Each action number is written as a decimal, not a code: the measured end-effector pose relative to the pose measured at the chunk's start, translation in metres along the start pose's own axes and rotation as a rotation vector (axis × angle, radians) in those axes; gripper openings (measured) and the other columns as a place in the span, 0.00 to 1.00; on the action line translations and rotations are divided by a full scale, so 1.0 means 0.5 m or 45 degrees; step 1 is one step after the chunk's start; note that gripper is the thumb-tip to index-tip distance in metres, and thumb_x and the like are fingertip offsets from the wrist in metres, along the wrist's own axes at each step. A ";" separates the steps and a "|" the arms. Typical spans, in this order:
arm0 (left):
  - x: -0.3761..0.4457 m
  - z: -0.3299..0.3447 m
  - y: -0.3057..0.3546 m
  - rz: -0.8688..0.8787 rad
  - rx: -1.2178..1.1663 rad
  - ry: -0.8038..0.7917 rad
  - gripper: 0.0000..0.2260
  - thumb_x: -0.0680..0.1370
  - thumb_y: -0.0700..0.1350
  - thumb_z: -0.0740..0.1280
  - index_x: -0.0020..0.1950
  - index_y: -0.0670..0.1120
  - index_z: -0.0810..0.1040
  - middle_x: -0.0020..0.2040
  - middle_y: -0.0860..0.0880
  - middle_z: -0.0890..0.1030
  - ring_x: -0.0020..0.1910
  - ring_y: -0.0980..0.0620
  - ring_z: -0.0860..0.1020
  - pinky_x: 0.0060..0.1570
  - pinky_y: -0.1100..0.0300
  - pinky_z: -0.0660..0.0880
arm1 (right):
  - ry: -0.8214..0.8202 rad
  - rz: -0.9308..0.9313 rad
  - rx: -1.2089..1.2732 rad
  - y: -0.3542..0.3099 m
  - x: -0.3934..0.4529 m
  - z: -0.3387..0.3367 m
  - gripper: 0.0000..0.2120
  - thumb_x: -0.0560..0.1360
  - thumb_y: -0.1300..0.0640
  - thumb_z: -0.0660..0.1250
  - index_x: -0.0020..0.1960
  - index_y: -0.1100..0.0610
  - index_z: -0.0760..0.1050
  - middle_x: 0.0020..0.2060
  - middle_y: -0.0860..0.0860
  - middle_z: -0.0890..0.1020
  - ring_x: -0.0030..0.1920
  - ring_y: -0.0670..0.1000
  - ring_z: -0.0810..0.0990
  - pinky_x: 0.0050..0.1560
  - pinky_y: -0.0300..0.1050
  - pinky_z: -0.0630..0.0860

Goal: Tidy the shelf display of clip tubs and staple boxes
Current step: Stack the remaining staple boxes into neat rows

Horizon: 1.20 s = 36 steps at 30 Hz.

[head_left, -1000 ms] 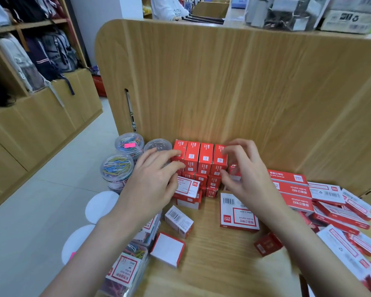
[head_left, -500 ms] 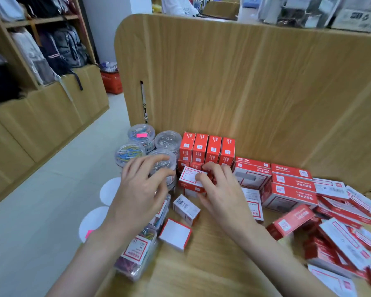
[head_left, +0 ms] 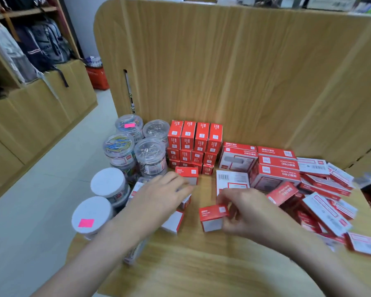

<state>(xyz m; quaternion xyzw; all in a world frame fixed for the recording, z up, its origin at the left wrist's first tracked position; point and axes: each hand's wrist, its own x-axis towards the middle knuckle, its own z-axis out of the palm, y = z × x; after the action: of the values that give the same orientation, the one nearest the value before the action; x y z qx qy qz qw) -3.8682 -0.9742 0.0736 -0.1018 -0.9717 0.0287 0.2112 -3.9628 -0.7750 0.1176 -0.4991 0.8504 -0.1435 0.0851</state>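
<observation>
A neat block of small red staple boxes [head_left: 195, 142] stands against the wooden back panel. Left of it stand clear clip tubs [head_left: 150, 155], some stacked, and two white-lidded tubs [head_left: 108, 183] near the shelf's left edge. My right hand [head_left: 242, 213] pinches one small red and white staple box [head_left: 212, 217] just above the shelf board. My left hand [head_left: 159, 198] lies with fingers stretched over loose small boxes, its fingertips touching another red box [head_left: 186, 173]. Larger red staple boxes [head_left: 274, 166] are piled at the right.
A loose heap of flat red and white boxes [head_left: 326, 206] covers the right side of the wooden shelf [head_left: 201, 266]. A small white-faced box [head_left: 172, 221] lies under my left wrist. The aisle floor [head_left: 41, 189] drops off to the left.
My right hand has drawn back from the stack toward me, now holding a small red box. My left hand shifted from the clip tubs onto the loose boxes. The camera tilted down.
</observation>
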 end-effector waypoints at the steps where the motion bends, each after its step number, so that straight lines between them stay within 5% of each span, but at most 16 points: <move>1: 0.005 0.007 -0.006 0.020 0.015 -0.037 0.14 0.68 0.41 0.62 0.51 0.48 0.79 0.45 0.52 0.80 0.47 0.51 0.72 0.40 0.59 0.72 | -0.042 0.004 -0.022 0.002 0.000 0.015 0.09 0.68 0.54 0.66 0.49 0.54 0.73 0.43 0.48 0.79 0.45 0.50 0.77 0.41 0.45 0.71; 5: 0.010 0.010 -0.020 0.013 -0.092 -0.134 0.13 0.64 0.39 0.72 0.47 0.47 0.79 0.42 0.51 0.78 0.44 0.51 0.71 0.40 0.59 0.73 | 0.067 0.022 0.055 0.016 -0.004 0.048 0.18 0.71 0.60 0.61 0.60 0.51 0.71 0.59 0.48 0.71 0.52 0.53 0.76 0.50 0.46 0.73; 7: 0.011 -0.014 -0.014 -0.118 -0.373 -0.122 0.09 0.70 0.43 0.65 0.49 0.47 0.75 0.44 0.52 0.77 0.44 0.55 0.70 0.43 0.63 0.68 | 0.173 0.013 0.168 0.011 -0.011 0.053 0.17 0.72 0.55 0.60 0.61 0.50 0.71 0.58 0.47 0.71 0.52 0.52 0.76 0.52 0.46 0.73; 10: 0.016 -0.042 0.004 -0.441 -0.864 -0.120 0.10 0.72 0.43 0.68 0.49 0.49 0.70 0.44 0.55 0.77 0.39 0.62 0.72 0.39 0.65 0.68 | 0.123 0.040 0.182 -0.003 -0.014 0.070 0.20 0.71 0.45 0.66 0.60 0.49 0.68 0.55 0.46 0.70 0.55 0.49 0.73 0.52 0.44 0.71; 15: 0.025 -0.032 0.022 -0.449 -1.045 -0.288 0.15 0.74 0.43 0.69 0.57 0.50 0.68 0.41 0.60 0.74 0.35 0.67 0.73 0.38 0.67 0.72 | 0.208 0.207 0.202 -0.003 -0.010 0.080 0.24 0.67 0.48 0.72 0.58 0.53 0.68 0.52 0.48 0.71 0.52 0.52 0.75 0.49 0.47 0.72; 18: 0.029 -0.013 0.025 -0.461 -1.135 -0.383 0.16 0.74 0.39 0.68 0.54 0.55 0.66 0.43 0.55 0.75 0.39 0.57 0.77 0.46 0.54 0.77 | 0.175 0.227 0.197 0.005 -0.013 0.073 0.26 0.66 0.46 0.73 0.58 0.54 0.67 0.53 0.48 0.68 0.52 0.50 0.74 0.48 0.44 0.71; 20: 0.028 -0.006 0.023 -0.424 -1.163 -0.406 0.18 0.72 0.34 0.65 0.50 0.56 0.65 0.45 0.50 0.76 0.42 0.48 0.77 0.46 0.47 0.76 | 0.064 0.195 0.189 0.007 -0.012 0.074 0.28 0.65 0.46 0.73 0.60 0.53 0.66 0.55 0.46 0.66 0.53 0.50 0.74 0.51 0.44 0.71; 23: 0.032 -0.004 0.015 -0.334 -1.091 -0.421 0.19 0.70 0.30 0.62 0.47 0.55 0.65 0.46 0.53 0.73 0.43 0.53 0.74 0.44 0.53 0.74 | 0.008 0.146 0.218 0.014 -0.014 0.077 0.28 0.65 0.48 0.73 0.61 0.50 0.66 0.54 0.44 0.66 0.55 0.49 0.72 0.53 0.44 0.71; 27: 0.038 0.004 0.000 -0.116 -0.590 -0.305 0.19 0.70 0.31 0.62 0.51 0.53 0.66 0.52 0.54 0.70 0.49 0.52 0.71 0.46 0.56 0.71 | 0.011 0.167 0.216 0.021 -0.013 0.068 0.29 0.66 0.48 0.73 0.63 0.49 0.65 0.55 0.44 0.69 0.56 0.48 0.71 0.55 0.43 0.70; 30: 0.042 0.005 0.009 -0.113 -0.675 -0.279 0.16 0.72 0.38 0.58 0.57 0.53 0.70 0.56 0.51 0.73 0.49 0.46 0.76 0.46 0.52 0.75 | 0.070 0.116 0.231 0.026 -0.005 0.069 0.29 0.65 0.49 0.74 0.62 0.49 0.66 0.54 0.44 0.69 0.56 0.47 0.72 0.53 0.41 0.70; 36: 0.043 0.009 0.013 -0.244 -0.827 -0.327 0.25 0.73 0.36 0.67 0.63 0.58 0.65 0.56 0.54 0.74 0.49 0.57 0.76 0.50 0.54 0.74 | 0.060 0.009 0.337 0.026 0.014 0.087 0.35 0.63 0.48 0.75 0.66 0.49 0.64 0.58 0.42 0.65 0.58 0.41 0.68 0.58 0.38 0.68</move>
<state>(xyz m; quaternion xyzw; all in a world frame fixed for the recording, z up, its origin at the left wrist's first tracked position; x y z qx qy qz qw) -3.8880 -0.9636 0.0778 -0.0674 -0.9539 -0.2888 0.0457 -3.9642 -0.7822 0.0722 -0.4769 0.8275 -0.2658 0.1308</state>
